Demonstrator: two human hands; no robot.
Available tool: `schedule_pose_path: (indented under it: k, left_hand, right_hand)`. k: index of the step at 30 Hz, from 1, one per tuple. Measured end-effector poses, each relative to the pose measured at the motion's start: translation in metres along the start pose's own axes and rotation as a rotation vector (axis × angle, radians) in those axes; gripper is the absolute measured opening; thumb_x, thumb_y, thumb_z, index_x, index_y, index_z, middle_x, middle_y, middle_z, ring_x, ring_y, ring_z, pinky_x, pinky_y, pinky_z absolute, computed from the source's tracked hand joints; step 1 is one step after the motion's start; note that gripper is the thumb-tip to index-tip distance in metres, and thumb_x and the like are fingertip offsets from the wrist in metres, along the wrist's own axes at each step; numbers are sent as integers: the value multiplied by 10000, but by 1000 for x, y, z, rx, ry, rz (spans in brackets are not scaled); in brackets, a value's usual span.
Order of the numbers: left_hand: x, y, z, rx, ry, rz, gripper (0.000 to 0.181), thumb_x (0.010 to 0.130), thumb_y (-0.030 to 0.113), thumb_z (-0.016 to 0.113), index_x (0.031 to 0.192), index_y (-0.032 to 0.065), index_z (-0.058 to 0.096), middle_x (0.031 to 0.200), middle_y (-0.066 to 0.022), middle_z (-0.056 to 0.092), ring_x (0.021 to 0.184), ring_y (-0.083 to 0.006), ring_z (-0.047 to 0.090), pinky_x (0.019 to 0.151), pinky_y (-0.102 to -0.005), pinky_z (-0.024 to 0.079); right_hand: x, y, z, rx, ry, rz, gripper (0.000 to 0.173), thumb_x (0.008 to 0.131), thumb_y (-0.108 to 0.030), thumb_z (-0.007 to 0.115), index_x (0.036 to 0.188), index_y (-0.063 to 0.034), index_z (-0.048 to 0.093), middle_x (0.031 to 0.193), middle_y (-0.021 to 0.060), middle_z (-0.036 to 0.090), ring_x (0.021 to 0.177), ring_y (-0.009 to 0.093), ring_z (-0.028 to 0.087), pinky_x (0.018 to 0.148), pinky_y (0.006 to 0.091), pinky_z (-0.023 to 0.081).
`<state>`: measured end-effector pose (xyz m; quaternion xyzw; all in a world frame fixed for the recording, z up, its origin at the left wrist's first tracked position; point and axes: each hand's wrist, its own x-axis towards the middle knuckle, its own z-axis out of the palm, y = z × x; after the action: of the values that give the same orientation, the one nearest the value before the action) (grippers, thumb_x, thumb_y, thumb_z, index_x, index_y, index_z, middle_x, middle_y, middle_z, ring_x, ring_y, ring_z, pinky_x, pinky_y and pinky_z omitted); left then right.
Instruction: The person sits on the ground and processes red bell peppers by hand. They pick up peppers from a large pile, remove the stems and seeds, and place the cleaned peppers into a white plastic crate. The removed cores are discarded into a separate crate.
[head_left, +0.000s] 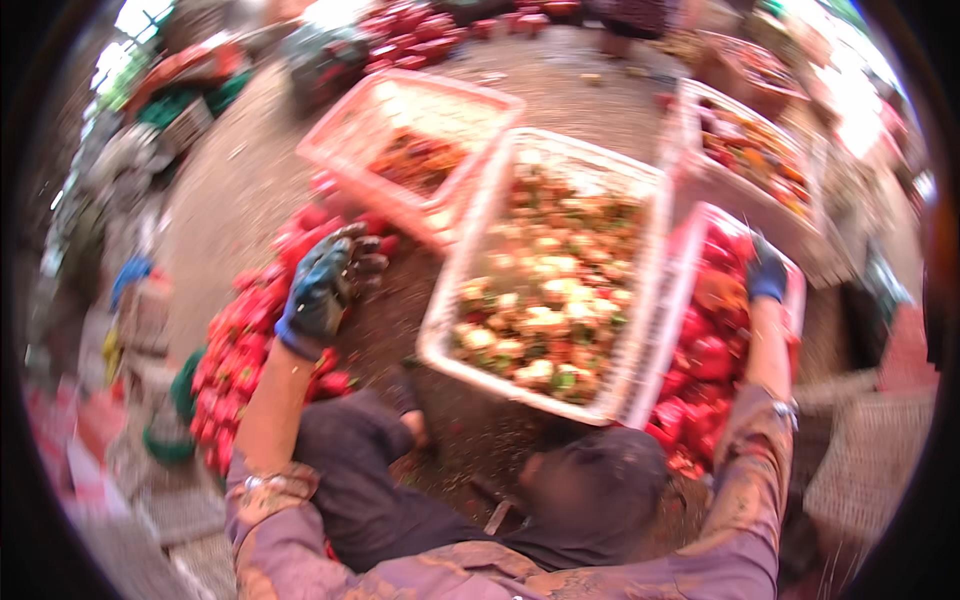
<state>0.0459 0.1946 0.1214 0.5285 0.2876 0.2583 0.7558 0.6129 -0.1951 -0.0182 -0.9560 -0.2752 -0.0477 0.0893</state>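
Note:
My left hand (322, 281), in a dirty blue work glove with curled fingers, is raised beside a heap of red bell peppers (240, 352); blur hides whether it holds anything. My right hand (765, 266), gloved too, is over the far right side of a pink-white crate (796, 300) full of red peppers (709, 356). Its fingers are partly hidden, and whether they grip a pepper cannot be told. Between my arms stands a white plastic crate (517, 390) of pale pepper cores with green stems (555, 300).
A pink crate (337, 142) with some orange-red scraps stands beyond the white one. At the right is another crate (750, 184) of mixed peppers or scraps. More red peppers (409, 34) and a dark sack (326, 64) lie at the far side. Baskets (862, 457) line the right.

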Motion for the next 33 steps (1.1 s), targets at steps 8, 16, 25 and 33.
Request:
schedule_pose_path:
  k: [8, 16, 25, 33]
  left_hand:
    - [-125, -150, -255, -270, 818, -88, 478, 905, 435, 574, 1287, 162, 486, 1067, -65, 579, 888, -273, 618, 737, -458, 521]
    - [-62, -276, -296, 295, 951, -170, 707, 802, 214, 737, 1410, 84, 401, 1045, -93, 596, 845, -211, 592, 747, -392, 490]
    - [101, -137, -384, 1513, 691, -263, 1109, 704, 414, 789, 1540, 341, 64, 1601, -161, 97, 1448, -427, 163, 1119, -593, 242]
    - [127, -159, -428, 1533, 706, -98, 651, 683, 183, 748, 1274, 165, 477, 1263, -142, 528, 1171, -364, 512, 912, -454, 503]
  right_hand:
    - [-28, -45, -51, -218, -215, -143, 592, 880, -204, 557, 1424, -34, 395, 1208, 260, 598, 1113, 406, 583, 932, 462, 475]
    - [-201, -337, -105, 311, -676, -431, 525, 716, 36, 473, 1237, -13, 509, 969, 224, 631, 886, 350, 648, 817, 387, 511]
    - [-263, -431, -18, 657, -805, -432, 333, 855, -38, 563, 1185, -48, 610, 882, 148, 697, 772, 244, 681, 703, 349, 528]
    - [-284, -447, 3, 990, -746, -16, 304, 860, -43, 522, 1150, 10, 595, 937, 82, 651, 775, 162, 591, 712, 284, 482]
